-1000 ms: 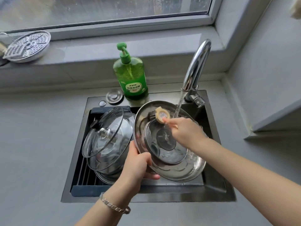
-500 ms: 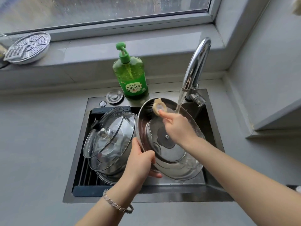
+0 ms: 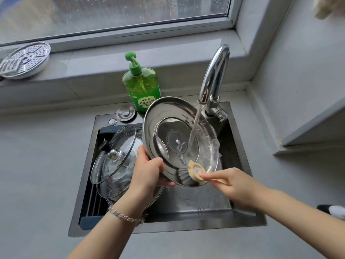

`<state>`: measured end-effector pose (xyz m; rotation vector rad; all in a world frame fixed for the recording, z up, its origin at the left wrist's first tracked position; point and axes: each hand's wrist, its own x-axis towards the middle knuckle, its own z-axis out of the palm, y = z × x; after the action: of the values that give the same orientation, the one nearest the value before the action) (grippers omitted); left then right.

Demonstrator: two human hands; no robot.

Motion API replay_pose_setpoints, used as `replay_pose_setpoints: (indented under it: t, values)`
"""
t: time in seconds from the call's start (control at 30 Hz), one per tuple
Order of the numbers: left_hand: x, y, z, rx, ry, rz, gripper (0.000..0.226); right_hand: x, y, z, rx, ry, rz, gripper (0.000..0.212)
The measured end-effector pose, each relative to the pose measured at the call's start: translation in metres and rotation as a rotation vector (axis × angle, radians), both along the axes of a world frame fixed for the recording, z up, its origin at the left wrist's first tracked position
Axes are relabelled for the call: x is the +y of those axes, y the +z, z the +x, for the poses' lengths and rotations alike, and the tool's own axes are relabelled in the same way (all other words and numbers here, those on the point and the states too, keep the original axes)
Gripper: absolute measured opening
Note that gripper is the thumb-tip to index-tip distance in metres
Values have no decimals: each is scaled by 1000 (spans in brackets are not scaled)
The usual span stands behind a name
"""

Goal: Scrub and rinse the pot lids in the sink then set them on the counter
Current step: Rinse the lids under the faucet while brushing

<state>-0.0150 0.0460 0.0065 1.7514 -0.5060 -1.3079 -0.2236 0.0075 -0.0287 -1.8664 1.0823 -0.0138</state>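
- Sill, far left: perforated steamer plate (image 3: 24,60), lying flat.
- Counter (image 3: 41,165): grey, runs round the sink (image 3: 186,227).
- Sink, left half: glass lids (image 3: 113,156) stacked and leaning on a rack (image 3: 93,200), top one knob up.
- L hand (image 3: 147,172): thumb on the inner face and fingers underneath, clamped on the lower-left rim of the steel lid (image 3: 173,128).
- Soap bottle (image 3: 141,86): green, upright behind the sink, just beside the metal plug (image 3: 126,113).
- Steel lid: held over the sink centre, tilted, underside facing up.
- Tap (image 3: 214,71): running; water (image 3: 194,131) hits the lid's right inner side and spills off the edge.
- Brush (image 3: 195,170): round head pressed to the lid's lower rim.
- R hand (image 3: 233,184): fingers curled round the brush handle, index finger laid along it to the head.
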Motion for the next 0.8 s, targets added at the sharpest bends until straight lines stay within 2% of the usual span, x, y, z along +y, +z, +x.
replay_pose_setpoints:
  t: [0.07, 0.13, 0.2, 0.3, 0.4, 0.5, 0.6, 0.63, 0.67, 0.7, 0.77, 0.8]
  values:
    - [0, 0, 1, 2, -18, 42, 32, -4, -2, -19, 144, -28, -73, 36]
    - [-1, 2, -1, 46, -39, 109, 22, -8, 2, -31, 171, -136, -139, 30]
    - [-1, 5, -6, 116, -92, 180, 17, -10, 11, -33, 101, -241, -162, 28]
    - [-1, 7, -14, 199, -202, 279, 19, -5, 22, -31, -17, -308, -82, 42]
    - [-2, 5, -16, 364, -180, 357, 24, 3, 23, -34, -63, -318, 38, 34]
    - [-5, -1, -15, 502, -136, 398, 35, 3, 25, -40, -126, -353, 50, 21]
    - [-10, -1, -17, 500, -156, 389, 36, 0, 36, -40, -180, -363, 19, 14]
    - [-11, 2, -19, 444, -158, 376, 32, -3, 40, -39, -185, -363, -9, 15]
    - [-13, 2, -21, 314, -169, 357, 28, -8, 43, -38, -172, -360, -49, 14]
    - [-14, 0, -22, 114, -206, 329, 26, -13, 48, -36, -151, -359, -95, 14]
    - [-14, -1, -24, -415, -418, 255, 43, -25, 58, -30, -87, -329, -173, 15]
    - [-13, 2, -24, -649, -520, 151, 44, -30, 63, -26, -40, -289, -198, 16]
